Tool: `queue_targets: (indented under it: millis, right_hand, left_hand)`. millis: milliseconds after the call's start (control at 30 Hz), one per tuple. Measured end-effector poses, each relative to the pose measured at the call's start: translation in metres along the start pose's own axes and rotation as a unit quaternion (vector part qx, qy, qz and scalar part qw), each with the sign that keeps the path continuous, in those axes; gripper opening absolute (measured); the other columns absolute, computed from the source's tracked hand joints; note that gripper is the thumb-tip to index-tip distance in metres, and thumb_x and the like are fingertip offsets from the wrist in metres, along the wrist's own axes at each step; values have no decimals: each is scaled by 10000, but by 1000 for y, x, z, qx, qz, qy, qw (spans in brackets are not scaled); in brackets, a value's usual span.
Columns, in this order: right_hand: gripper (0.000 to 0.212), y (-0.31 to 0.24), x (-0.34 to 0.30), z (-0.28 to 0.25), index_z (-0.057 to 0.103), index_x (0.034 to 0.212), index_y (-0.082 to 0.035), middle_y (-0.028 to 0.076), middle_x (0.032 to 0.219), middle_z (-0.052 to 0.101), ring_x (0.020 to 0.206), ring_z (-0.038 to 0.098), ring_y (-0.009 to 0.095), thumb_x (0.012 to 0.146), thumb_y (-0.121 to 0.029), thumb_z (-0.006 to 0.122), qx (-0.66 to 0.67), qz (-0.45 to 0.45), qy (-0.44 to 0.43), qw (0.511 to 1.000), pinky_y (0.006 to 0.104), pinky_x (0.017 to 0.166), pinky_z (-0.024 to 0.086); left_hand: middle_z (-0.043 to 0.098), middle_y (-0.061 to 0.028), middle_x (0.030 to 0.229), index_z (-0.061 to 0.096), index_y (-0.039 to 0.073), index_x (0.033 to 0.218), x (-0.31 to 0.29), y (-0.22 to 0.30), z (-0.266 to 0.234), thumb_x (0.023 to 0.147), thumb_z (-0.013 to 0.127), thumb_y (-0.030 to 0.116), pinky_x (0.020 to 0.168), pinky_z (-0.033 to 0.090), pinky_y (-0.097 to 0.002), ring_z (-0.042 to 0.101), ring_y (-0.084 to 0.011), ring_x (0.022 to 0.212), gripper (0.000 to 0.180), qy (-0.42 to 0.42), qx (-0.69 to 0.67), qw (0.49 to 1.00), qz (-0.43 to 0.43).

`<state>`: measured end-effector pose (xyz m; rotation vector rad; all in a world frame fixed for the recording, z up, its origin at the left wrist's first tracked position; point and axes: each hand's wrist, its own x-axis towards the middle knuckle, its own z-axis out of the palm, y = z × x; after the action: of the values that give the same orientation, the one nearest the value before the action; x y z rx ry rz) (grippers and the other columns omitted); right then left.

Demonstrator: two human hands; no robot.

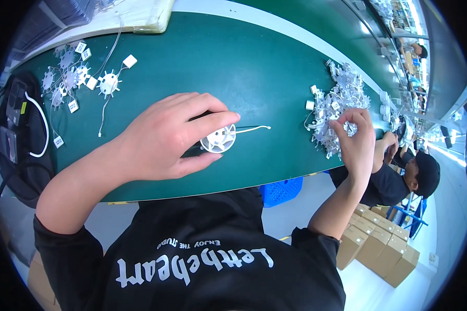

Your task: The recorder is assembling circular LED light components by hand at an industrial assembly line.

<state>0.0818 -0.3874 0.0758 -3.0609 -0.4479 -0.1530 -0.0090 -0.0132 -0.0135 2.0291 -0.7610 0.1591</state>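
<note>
My left hand [166, 137] rests on the green table [228, 67] and pinches a small round white finned part [218, 140] between thumb and fingers. A thin white wire [251, 128] trails right from that part. My right hand [355, 137] reaches into a pile of the same white finned parts with wires [333, 106] at the table's right end, fingers curled on one of them.
Several finished white finned parts with tags [70, 78] lie at the far left. A black device with cables [18, 124] sits at the left edge. Another person in black [399, 173] works to the right. Cardboard boxes [381, 243] and a blue crate [281, 190] stand below.
</note>
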Motion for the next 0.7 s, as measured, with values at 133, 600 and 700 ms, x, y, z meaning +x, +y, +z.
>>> queue_targets:
  millis: [133, 600, 700]
  right_hand:
    - [361, -7, -2, 6, 724, 1149, 6, 145, 1069, 706, 963, 684, 305, 861, -162, 861, 82, 119, -69, 987, 413, 889, 544]
    - [321, -19, -2, 6, 727, 1176, -4, 53, 905, 709, 838, 653, 125, 902, -108, 858, 96, 119, 35, 988, 276, 779, 521]
    - [273, -34, -2, 7, 724, 1173, 1, 38, 927, 713, 859, 650, 101, 936, -73, 837, 179, 102, 80, 975, 256, 780, 516]
  left_hand:
    - [680, -113, 1186, 684, 41, 1321, 0, 0, 1, 799, 874, 97, 912, 571, -433, 695, -319, 1028, 558, 6, -1, 1000, 2]
    - [685, -119, 1237, 677, 59, 1378, -3, -1, 2, 785, 877, 72, 929, 573, -432, 701, -325, 1080, 626, -4, -8, 1000, -6]
    - [667, -101, 1178, 678, 40, 1311, -4, -3, 2, 812, 875, 122, 915, 577, -434, 689, -317, 1045, 543, 11, 3, 1000, 8]
